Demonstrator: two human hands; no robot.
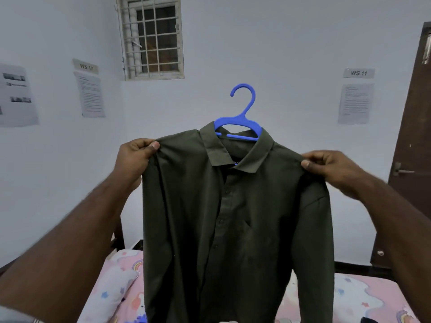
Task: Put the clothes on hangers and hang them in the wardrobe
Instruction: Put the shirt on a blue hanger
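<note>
A dark olive-green button-up shirt [235, 217] hangs in front of me, its front facing me and its tails reaching down over the bed. A blue plastic hanger [242, 113] sits inside the collar, with its hook standing up above the neck. My left hand [135, 159] pinches the shirt's left shoulder between thumb and fingers. My right hand [331, 167] pinches the right shoulder the same way. Both arms are raised, holding the shirt up at chest height. No wardrobe is in view.
A bed with a pink patterned sheet [354, 297] and a pillow [109, 290] lies below the shirt. A barred window [151, 38] is in the back wall. A brown door [415, 159] stands at the right. Paper notices hang on the walls.
</note>
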